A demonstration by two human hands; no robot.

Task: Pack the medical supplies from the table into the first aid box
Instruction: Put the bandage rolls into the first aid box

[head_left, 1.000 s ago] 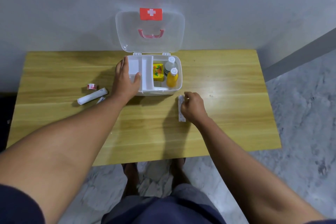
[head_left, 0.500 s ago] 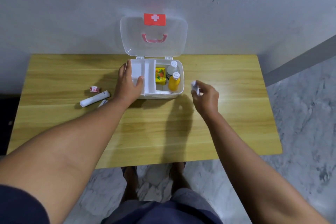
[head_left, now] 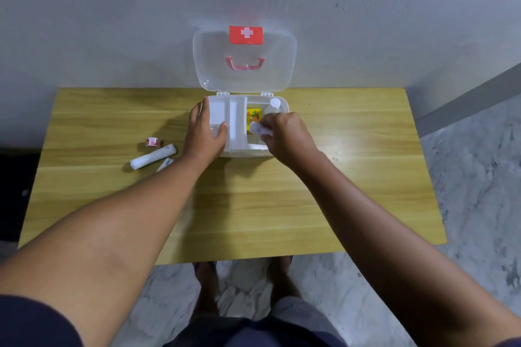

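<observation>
The white first aid box (head_left: pixel 284 105) stands open at the table's back, its clear lid (head_left: pixel 244 60) leaning on the wall. My left hand (head_left: pixel 205 135) grips the box's left front corner, thumb inside the rim. My right hand (head_left: pixel 284 135) hovers over the box's right compartment, fingers closed on a small white packet (head_left: pixel 258 129). A yellow pack (head_left: pixel 254 115) and a white bottle cap (head_left: pixel 275 103) show inside; the orange bottle is hidden by my hand. On the table to the left lie a white bandage roll (head_left: pixel 153 156), a red-and-white tape roll (head_left: pixel 153 142) and a small white tube (head_left: pixel 166 163).
The wooden table (head_left: pixel 253 200) stands against a grey wall (head_left: pixel 141 22). Marble floor lies to the right and below, and my feet show under the table's front edge.
My right hand lifted the white packet from the table in front of the box and carried it up and left over the box's right compartment. My left hand stayed on the box.
</observation>
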